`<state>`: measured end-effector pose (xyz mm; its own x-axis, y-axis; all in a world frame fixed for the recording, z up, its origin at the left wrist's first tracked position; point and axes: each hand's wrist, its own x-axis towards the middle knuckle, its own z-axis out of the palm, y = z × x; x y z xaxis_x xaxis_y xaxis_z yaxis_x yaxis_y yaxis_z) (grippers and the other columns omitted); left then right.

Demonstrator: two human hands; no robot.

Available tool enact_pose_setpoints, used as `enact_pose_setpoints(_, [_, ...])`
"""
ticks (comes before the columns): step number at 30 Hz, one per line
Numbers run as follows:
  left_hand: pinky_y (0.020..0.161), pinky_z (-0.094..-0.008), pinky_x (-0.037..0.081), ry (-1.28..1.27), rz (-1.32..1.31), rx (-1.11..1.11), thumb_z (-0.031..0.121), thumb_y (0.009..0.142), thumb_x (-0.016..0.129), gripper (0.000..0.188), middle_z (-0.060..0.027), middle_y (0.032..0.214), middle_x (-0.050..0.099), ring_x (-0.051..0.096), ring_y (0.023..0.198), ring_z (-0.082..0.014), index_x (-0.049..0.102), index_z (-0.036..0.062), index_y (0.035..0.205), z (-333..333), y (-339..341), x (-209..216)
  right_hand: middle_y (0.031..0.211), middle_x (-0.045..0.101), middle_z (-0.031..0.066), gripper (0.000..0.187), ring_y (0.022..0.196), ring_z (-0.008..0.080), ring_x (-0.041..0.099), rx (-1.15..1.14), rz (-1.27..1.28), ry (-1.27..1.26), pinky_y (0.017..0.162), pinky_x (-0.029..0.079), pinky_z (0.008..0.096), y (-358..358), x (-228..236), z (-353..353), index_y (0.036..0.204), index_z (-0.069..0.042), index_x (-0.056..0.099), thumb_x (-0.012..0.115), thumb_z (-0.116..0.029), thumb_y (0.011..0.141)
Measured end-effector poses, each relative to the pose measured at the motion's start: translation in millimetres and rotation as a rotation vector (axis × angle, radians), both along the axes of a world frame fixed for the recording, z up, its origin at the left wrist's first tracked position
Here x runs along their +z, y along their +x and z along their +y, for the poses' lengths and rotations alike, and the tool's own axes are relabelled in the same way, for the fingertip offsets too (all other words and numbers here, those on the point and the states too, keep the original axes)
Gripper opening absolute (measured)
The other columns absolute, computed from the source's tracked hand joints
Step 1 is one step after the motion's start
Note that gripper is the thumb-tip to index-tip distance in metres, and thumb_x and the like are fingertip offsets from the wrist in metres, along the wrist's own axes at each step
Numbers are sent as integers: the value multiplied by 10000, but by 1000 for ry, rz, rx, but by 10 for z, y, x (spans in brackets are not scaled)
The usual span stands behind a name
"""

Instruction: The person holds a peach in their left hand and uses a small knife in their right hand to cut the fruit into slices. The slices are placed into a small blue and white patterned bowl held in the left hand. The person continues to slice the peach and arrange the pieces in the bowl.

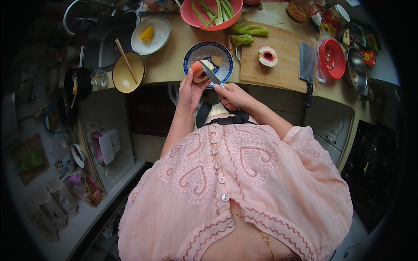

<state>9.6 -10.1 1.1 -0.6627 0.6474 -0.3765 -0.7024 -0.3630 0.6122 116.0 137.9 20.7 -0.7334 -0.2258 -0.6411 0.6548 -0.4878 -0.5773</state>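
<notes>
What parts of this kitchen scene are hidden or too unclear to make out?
Head view only:
- Knife handle: wrapped inside the right hand.
- Peach piece: its near side is covered by the left hand.
- Blue-rimmed bowl: contents partly hidden behind the fruit and blade.
- Pink bowl of greens: cut off by the top edge.
- Floor below: blocked by the pink blouse.
- Picture corners: black from the fisheye rim.

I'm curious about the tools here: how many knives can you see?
2. A small knife is in the right hand, cutting the peach over the blue bowl; a cleaver lies beside the cutting board. Others may be hidden.
</notes>
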Motion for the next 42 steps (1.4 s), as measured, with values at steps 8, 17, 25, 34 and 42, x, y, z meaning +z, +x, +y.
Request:
enact_pose_setpoints(8, [999, -433, 426, -33, -17, 10, 350, 982, 439, 489, -163, 1305, 492, 496, 1196, -282, 408, 19, 1341, -10, 5, -17, 539, 307, -69, 396, 389, 39, 237, -4, 4, -4, 358, 168, 234, 12, -42, -3, 691, -138, 358, 480, -396, 966])
enact_pose_setpoints(17, [983, -428, 438, -58, -17, -7, 360, 973, 457, 489, -156, 1299, 499, 510, 1176, -276, 428, 25, 1328, -4, -31, -6, 534, 299, -71, 403, 388, 37, 240, 10, 1, -3, 357, 167, 232, 15, -44, 0, 691, -142, 351, 482, -411, 962])
enact_pose_setpoints(25, [983, -431, 437, -62, -21, -22, 374, 968, 463, 515, -166, 1286, 509, 527, 1167, -300, 423, 2, 1322, 0, 2, -49, 540, 310, -65, 409, 386, 45, 249, 15, -11, -8, 358, 173, 234, 7, -33, 5, 693, -133, 354, 474, -416, 963])
enact_pose_setpoints(34, [990, -444, 434, -51, -2, -26, 364, 977, 449, 492, -165, 1290, 505, 523, 1171, -292, 431, 7, 1315, 54, 23, 32, 544, 315, -61, 409, 391, 49, 259, 13, -7, 6, 364, 180, 235, -5, -44, -4, 694, -134, 356, 473, -419, 962])
enact_pose_setpoints(42, [877, -362, 493, -183, 20, -36, 384, 951, 511, 458, -111, 1168, 576, 573, 1051, -214, 507, 25, 1235, 80, 34, 19, 549, 332, -66, 385, 395, 42, 266, -14, -36, -5, 363, 184, 233, -21, -42, 24, 707, -142, 368, 470, -409, 965])
